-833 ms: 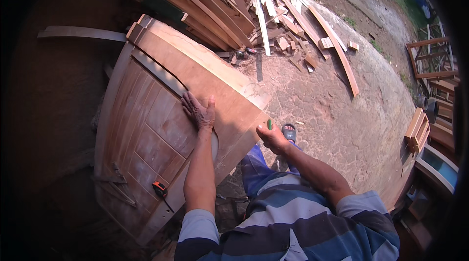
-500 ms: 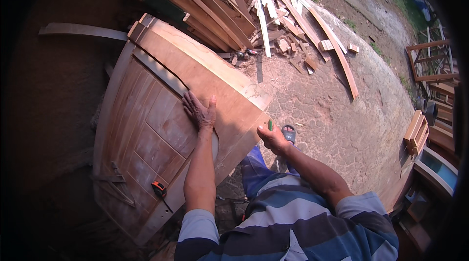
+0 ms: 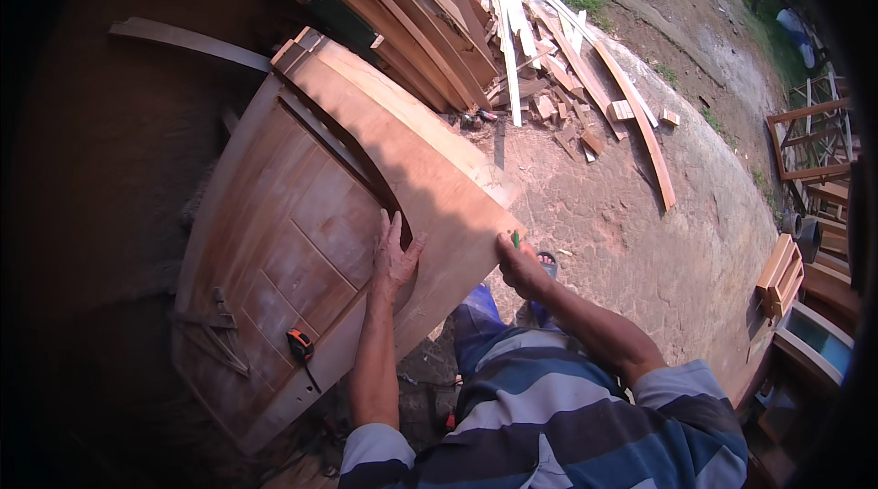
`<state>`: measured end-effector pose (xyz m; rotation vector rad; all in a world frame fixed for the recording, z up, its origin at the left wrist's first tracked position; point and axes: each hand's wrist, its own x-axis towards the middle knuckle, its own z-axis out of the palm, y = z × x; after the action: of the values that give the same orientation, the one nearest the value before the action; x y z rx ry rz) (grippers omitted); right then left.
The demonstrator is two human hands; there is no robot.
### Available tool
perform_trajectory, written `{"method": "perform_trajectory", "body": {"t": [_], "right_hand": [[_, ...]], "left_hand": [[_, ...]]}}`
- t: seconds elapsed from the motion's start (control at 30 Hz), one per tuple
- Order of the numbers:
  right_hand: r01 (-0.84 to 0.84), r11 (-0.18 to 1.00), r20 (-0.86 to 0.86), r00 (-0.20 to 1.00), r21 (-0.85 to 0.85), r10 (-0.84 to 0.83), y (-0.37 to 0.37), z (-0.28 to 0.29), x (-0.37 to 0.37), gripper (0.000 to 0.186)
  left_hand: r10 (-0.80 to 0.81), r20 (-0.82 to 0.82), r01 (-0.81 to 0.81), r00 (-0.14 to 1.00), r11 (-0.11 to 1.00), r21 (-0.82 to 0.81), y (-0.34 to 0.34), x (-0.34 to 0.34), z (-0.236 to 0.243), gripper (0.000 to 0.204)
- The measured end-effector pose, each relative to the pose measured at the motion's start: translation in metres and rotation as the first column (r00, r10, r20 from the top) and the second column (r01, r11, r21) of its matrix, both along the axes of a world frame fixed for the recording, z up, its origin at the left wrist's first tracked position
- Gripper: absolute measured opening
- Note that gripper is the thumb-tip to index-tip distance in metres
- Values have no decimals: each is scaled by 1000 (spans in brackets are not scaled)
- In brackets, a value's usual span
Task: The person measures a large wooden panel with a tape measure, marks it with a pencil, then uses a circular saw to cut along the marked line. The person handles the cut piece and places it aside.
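A large wooden door panel with grooved boards and a curved edge lies before me at the left. A plain light board rests over its upper side, with a dark gap along the board's inner edge. My left hand has its fingers spread at that edge. At the board's outer corner, my right hand grips the edge, holding a slim green object, apparently a pencil. An orange-and-black tape measure sits on the panel near my left forearm. Some small wood strips lie beside it.
Stacked timber frames stand beyond the panel. A heap of offcuts and strips lies on the cracked concrete. At the right are a wooden box, more frames and a glazed frame.
The dark gap along the board's inner edge looks wider. My left hand has shifted toward me and right, its fingers more upright. The view has shifted slightly.
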<state>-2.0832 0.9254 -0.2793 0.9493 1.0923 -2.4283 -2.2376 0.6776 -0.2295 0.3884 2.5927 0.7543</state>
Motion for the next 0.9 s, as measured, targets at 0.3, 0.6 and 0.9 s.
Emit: {"method": "perform_trajectory", "body": {"t": [0.3, 0.6, 0.9], "right_hand": [[38, 960, -109, 992, -278, -71, -47, 27, -32, 38], [39, 935, -69, 995, -353, -68, -129, 36, -104, 39], [106, 943, 88, 993, -315, -82, -242, 18, -161, 48]], "left_hand": [[-109, 173, 185, 979, 828, -530, -38, 79, 132, 121], [-111, -88, 28, 990, 764, -644, -129, 23, 103, 112], [236, -482, -461, 844, 778, -426, -231, 32, 61, 95]]}}
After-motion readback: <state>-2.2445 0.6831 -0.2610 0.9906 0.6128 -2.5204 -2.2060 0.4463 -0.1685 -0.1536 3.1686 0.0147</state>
